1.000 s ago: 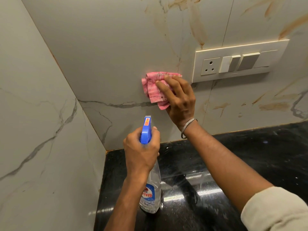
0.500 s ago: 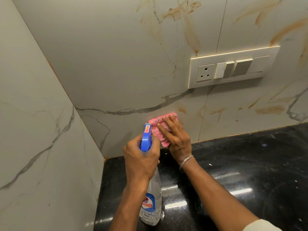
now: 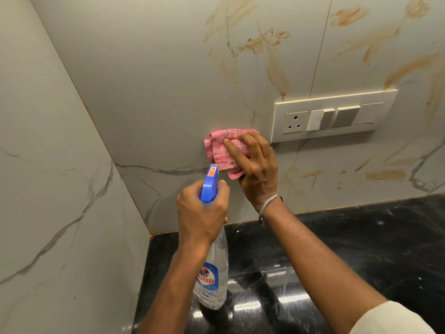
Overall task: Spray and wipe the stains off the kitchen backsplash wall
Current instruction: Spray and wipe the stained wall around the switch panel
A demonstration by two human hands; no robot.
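My right hand [image 3: 257, 168] presses a crumpled pink cloth [image 3: 222, 147] flat against the marble backsplash wall [image 3: 156, 80], just left of the switch plate. My left hand [image 3: 201, 213] grips the neck of a clear spray bottle [image 3: 213, 273] with a blue trigger head, held upright in front of the wall and below the cloth. Brown-orange stains [image 3: 277, 68] streak the wall above the cloth and to the right around the plate. More smears [image 3: 385, 174] lie low on the right tile.
A cream switch plate [image 3: 333, 115] with a socket and rocker switches sits on the wall right of the cloth. A glossy black stone counter [image 3: 361, 249] runs below. A marble side wall [image 3: 48, 189] closes the corner at left.
My right hand has carried the cloth back up the wall from near the counter edge to beside the switch plate. The left hand and bottle have stayed in about the same place.
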